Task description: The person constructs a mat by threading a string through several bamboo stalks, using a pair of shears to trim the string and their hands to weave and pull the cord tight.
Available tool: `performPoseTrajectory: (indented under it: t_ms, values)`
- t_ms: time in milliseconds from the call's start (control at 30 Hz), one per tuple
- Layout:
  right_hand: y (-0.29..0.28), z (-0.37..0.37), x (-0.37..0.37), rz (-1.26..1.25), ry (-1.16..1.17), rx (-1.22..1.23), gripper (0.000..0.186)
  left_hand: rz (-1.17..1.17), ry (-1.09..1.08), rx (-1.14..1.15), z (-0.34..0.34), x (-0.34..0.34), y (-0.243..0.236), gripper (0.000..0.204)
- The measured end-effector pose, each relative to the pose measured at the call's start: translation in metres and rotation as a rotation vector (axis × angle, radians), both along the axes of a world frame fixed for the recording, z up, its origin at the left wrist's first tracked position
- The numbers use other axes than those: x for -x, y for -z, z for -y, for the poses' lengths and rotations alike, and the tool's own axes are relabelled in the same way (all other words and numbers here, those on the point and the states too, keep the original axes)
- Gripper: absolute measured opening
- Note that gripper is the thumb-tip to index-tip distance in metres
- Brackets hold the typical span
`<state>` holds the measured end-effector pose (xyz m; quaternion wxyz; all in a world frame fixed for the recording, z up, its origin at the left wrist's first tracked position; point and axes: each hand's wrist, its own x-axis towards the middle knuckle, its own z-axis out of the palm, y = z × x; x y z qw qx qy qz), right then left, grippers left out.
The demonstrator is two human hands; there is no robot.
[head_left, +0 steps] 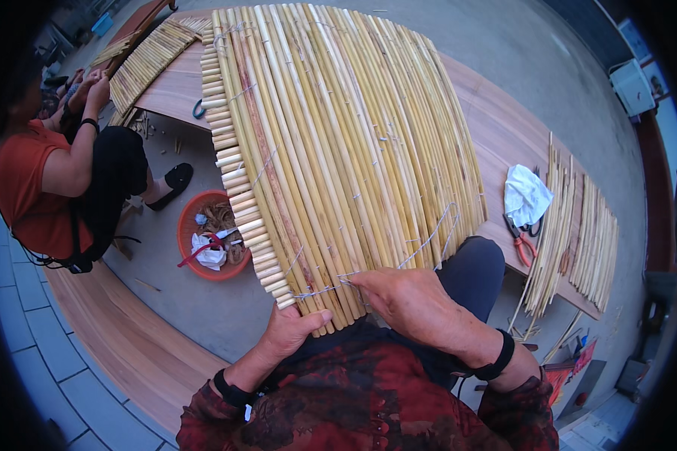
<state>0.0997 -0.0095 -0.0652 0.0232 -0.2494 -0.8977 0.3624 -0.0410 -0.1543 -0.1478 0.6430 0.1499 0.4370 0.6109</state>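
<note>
A large mat of yellow reed stalks (pixel 353 150), bound with white string, lies across the table and reaches down to my lap. Short cut stalk ends line its left edge. My left hand (pixel 297 329) grips the near left corner of the mat, thumb on top and fingers hidden beneath. At the near edge my right hand (pixel 406 301) is closed, its fingertips pinched at the white string (pixel 432 239) on the stalks. From there the string runs in a loose loop to the right over the mat.
An orange basket (pixel 188 259) with scraps stands on the floor at left. Nearby sits a person in an orange top (pixel 45 180), by another reed mat (pixel 154 56). Red-handled pliers (pixel 525 248), a white cloth (pixel 526 195) and loose reed stalks (pixel 549 255) lie on the right.
</note>
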Motion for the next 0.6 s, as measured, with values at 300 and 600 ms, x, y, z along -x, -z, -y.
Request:
performPoseTrajectory:
  t_ms: [300,600]
  values:
    - [-0.011,-0.002,0.006,0.135,-0.084,-0.095,0.014,-0.019,0.042,0.052,0.0,0.0,-0.004,0.037]
    - [-0.028,-0.005,0.024,0.204,-0.252,-0.209,0.006,-0.028,0.054,0.092,-0.002,-0.003,-0.01,0.036]
